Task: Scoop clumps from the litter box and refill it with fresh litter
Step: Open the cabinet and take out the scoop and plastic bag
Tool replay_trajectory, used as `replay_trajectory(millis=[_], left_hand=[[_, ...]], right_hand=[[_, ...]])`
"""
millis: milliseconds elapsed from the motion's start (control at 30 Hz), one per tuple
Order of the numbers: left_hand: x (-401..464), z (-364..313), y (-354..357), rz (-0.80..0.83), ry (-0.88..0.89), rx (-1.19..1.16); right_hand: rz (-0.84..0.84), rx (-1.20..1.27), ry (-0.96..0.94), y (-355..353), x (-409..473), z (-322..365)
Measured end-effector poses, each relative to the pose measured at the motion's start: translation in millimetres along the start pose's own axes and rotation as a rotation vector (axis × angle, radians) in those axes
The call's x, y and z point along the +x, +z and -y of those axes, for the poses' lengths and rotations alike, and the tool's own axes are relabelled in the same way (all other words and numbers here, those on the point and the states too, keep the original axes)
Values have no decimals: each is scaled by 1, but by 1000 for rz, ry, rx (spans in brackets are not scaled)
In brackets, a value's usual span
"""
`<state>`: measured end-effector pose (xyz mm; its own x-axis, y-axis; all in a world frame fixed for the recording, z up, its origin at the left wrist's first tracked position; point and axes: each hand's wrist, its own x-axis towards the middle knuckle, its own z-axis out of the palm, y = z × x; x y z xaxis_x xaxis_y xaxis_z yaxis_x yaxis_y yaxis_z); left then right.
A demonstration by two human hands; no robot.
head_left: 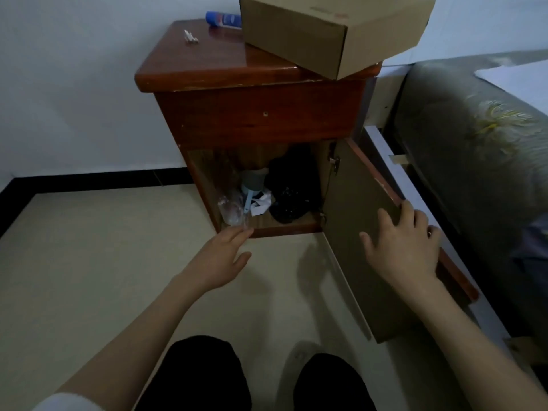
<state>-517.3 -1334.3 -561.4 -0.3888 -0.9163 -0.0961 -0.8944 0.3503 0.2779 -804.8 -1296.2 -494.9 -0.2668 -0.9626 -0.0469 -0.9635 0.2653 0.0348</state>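
Observation:
A reddish wooden bedside cabinet (pixel 255 114) stands against the wall with its lower door (pixel 355 221) swung open to the right. Inside the compartment lie a light blue scoop (pixel 248 194) with a grey head, a clear plastic bag (pixel 230 209), crumpled white paper (pixel 261 203) and a black bag (pixel 292 188). My left hand (pixel 221 256) reaches toward the compartment's front edge, fingers extended, its fingertips at the clear plastic. My right hand (pixel 406 244) rests with spread fingers on the inner face of the open door, fingertips at its top edge. No litter box is in view.
A cardboard box (pixel 335 31) overhangs the cabinet top, beside a blue tube (pixel 224 19) and a small white item (pixel 190 37). A grey-green padded bed or sofa (pixel 474 137) runs along the right. Beige floor (pixel 103 247) lies in front; my dark-clad knees (pixel 204 378) are at the bottom.

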Motion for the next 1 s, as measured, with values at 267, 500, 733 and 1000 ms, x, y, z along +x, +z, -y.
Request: replay_trajectory(millis=[267,500,733,1000], left_hand=[[56,73,19,-49,-48,80],[123,147,72,-141,-10,249],[166,173,123,-316,3,192],[199,162,144,-357,-361,-502]], right_hand=[[-24,70,-236,36,51,88],[87,196,-417,146,140,193],[364,854,-56,254,230,280],[613,1468,474,283,280,313]])
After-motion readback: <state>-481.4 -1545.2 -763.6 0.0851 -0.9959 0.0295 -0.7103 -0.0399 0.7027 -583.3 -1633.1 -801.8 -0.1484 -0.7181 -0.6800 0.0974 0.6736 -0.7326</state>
